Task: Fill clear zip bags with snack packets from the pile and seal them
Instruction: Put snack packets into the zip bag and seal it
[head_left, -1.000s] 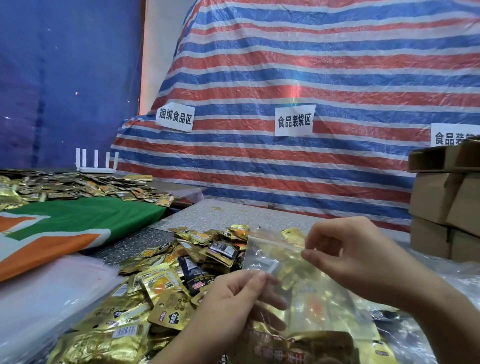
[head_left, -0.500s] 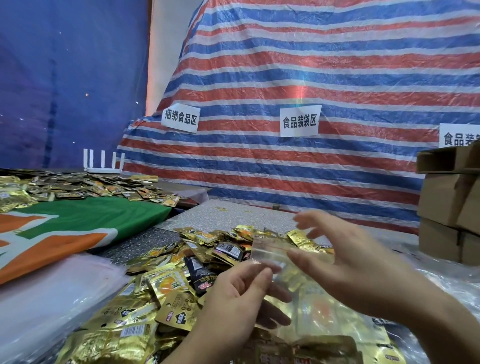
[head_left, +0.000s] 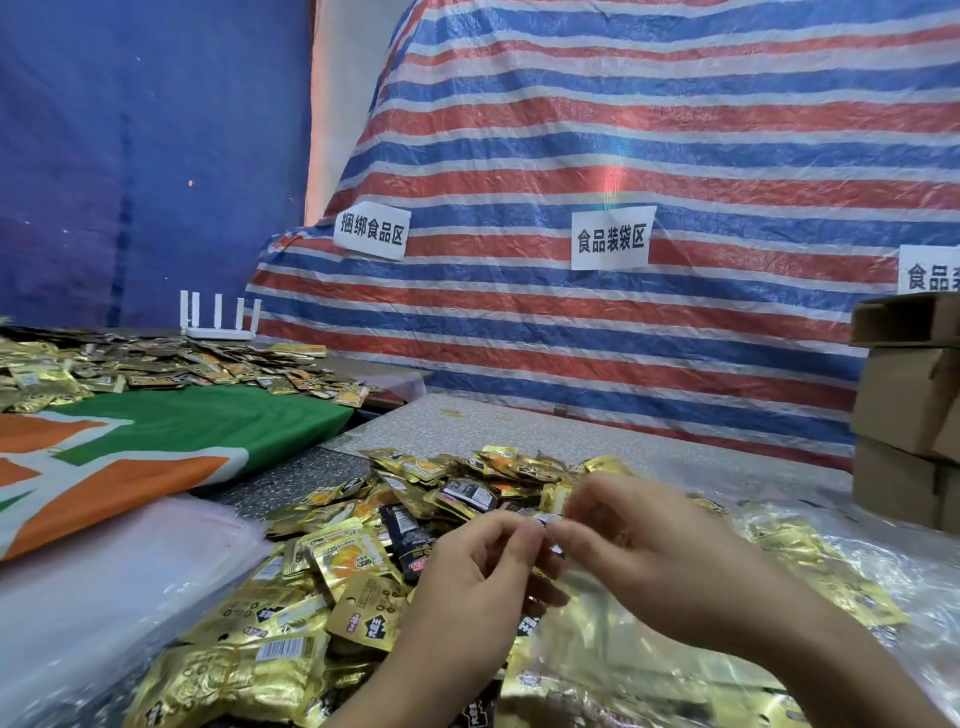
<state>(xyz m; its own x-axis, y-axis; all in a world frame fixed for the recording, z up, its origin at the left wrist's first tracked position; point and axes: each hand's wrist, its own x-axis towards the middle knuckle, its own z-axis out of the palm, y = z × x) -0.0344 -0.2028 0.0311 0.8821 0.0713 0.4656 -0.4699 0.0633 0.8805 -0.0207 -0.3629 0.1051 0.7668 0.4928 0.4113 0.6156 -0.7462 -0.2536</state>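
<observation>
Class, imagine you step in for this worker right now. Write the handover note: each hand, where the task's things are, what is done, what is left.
Left hand and right hand: both pinch the top edge of the clear zip bag, fingertips meeting above the snack packet pile.
Bag holds gold packets; whether its zip is fully closed cannot be told.
Filled bags lie to the right.
Left: finish the seal, set the bag aside, fill more from the pile.
</observation>
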